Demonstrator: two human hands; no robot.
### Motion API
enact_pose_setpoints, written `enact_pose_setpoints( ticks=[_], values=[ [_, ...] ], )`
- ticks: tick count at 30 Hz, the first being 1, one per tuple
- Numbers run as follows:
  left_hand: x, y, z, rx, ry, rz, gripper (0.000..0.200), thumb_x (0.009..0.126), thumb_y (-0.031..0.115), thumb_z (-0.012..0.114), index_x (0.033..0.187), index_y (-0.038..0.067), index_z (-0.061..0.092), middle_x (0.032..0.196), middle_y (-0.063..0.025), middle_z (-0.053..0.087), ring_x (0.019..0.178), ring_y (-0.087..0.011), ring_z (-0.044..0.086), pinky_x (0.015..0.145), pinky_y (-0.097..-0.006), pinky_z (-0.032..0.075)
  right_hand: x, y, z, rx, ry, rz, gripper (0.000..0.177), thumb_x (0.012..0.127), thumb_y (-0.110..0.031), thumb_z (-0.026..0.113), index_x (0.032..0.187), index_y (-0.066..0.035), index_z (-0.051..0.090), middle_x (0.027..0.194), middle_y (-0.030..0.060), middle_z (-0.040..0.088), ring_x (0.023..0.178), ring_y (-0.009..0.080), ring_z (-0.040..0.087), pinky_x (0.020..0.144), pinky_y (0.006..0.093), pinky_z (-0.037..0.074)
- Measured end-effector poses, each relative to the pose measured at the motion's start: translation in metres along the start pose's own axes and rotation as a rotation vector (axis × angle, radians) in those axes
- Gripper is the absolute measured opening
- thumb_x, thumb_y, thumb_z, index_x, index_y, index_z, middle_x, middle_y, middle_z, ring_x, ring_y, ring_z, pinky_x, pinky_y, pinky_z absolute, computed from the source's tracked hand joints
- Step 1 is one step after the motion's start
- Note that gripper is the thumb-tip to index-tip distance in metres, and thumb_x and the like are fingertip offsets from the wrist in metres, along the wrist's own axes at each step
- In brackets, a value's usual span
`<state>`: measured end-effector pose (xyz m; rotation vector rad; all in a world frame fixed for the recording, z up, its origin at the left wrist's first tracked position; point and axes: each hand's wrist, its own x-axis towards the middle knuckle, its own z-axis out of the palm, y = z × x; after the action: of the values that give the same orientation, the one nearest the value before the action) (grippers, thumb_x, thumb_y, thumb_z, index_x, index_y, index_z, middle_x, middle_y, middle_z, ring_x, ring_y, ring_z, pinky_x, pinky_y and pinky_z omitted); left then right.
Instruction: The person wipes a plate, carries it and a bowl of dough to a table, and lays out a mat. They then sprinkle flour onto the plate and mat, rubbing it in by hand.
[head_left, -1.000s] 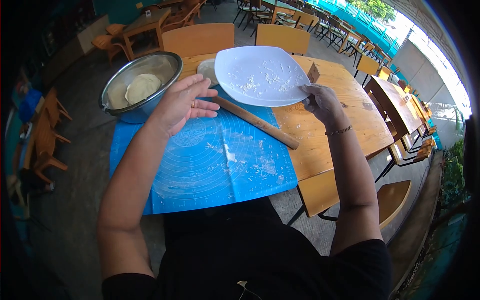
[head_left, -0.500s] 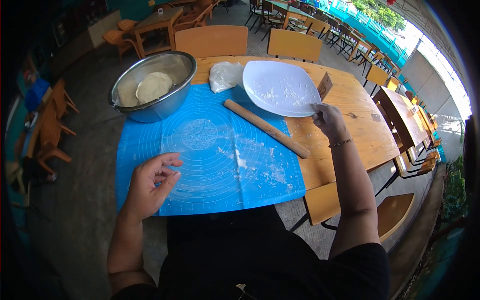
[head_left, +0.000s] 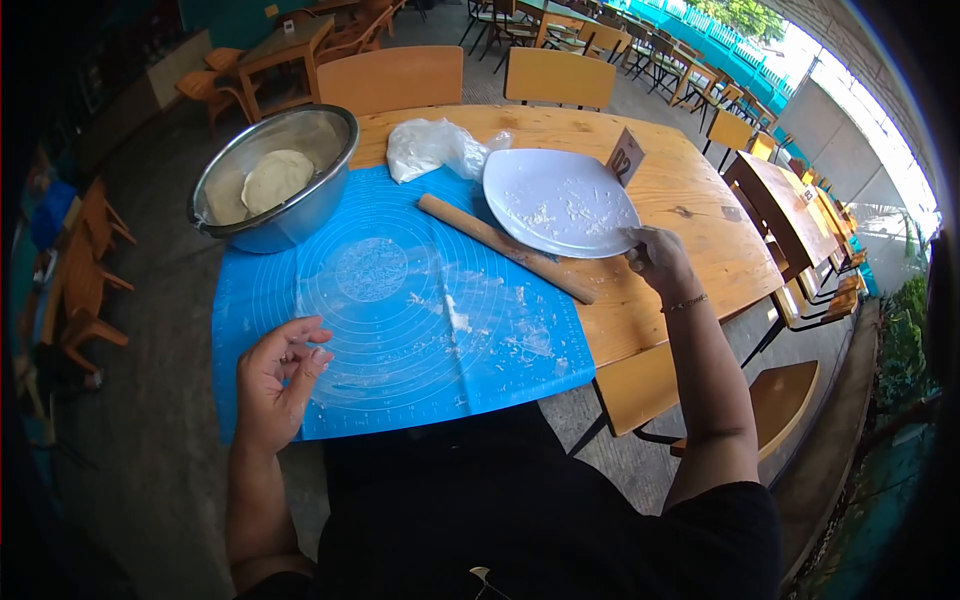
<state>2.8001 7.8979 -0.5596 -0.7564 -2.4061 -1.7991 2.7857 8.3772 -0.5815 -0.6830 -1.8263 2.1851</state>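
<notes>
My right hand (head_left: 660,262) grips the near right corner of a white square plate (head_left: 560,200) with flour scattered on it. Over the left part of a blue baking mat (head_left: 400,350), my left hand (head_left: 280,380) hovers with its fingers curled but apart, holding nothing. White flour is smeared across the mat's middle and right. A wooden rolling pin (head_left: 505,247) lies diagonally from the mat onto the table, close to the plate. At the mat's far left, a metal bowl (head_left: 300,222) holds a round of pale dough (head_left: 277,181).
A plastic bag of white powder (head_left: 430,148) lies at the mat's far edge. Behind the plate stands a number card (head_left: 625,157) on the wooden table (head_left: 690,235). Chairs surround the table, one (head_left: 560,77) at its far side.
The view has shifted slightly. The plate in my right hand has moved nearer to me relative to the table, uncovering more of the plastic bag and the number card.
</notes>
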Motion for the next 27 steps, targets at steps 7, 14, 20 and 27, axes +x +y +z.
enact_pose_setpoints(
  ticks=[7,14,20,27],
  values=[
    [-0.006,0.000,-0.002,0.028,0.007,-0.055,0.026,0.086,0.005,0.053,0.110,-0.004,0.051,0.094,-0.0140,0.059,0.077,-0.0151,0.061,0.068,-0.0259,0.050,0.024,0.006,0.004,-0.043,-0.059,-0.016,0.016,0.082,-0.006,0.051,0.080,0.008,0.056,0.060,0.0083,0.050,0.047,0.0143,0.045,0.042,0.0242,0.036],
    [-0.008,-0.006,-0.003,0.037,0.005,-0.101,0.026,0.086,0.006,0.053,0.110,-0.004,0.051,0.094,-0.0137,0.060,0.076,-0.0149,0.061,0.067,-0.0258,0.050,0.034,0.005,-0.013,-0.094,0.066,-0.010,0.016,0.082,-0.005,0.051,0.074,0.009,0.053,0.056,0.0090,0.048,0.042,0.0149,0.043,0.038,0.0258,0.032],
    [-0.004,-0.010,0.003,-0.007,-0.005,-0.103,0.026,0.086,0.006,0.053,0.110,-0.004,0.052,0.093,-0.0137,0.060,0.075,-0.0151,0.061,0.066,-0.0256,0.050,0.037,-0.002,-0.036,-0.151,0.031,0.025,0.017,0.082,-0.007,0.053,0.075,0.008,0.055,0.057,0.0099,0.051,0.042,0.0150,0.044,0.037,0.0253,0.033],
    [-0.003,-0.008,0.006,0.010,0.022,-0.063,0.025,0.086,0.006,0.053,0.109,-0.004,0.052,0.093,-0.0135,0.060,0.075,-0.0150,0.061,0.067,-0.0257,0.050,0.032,-0.013,-0.024,-0.350,0.031,0.060,0.023,0.081,-0.013,0.058,0.073,0.009,0.057,0.058,0.0110,0.054,0.041,0.0133,0.046,0.036,0.0243,0.036]
  ],
)
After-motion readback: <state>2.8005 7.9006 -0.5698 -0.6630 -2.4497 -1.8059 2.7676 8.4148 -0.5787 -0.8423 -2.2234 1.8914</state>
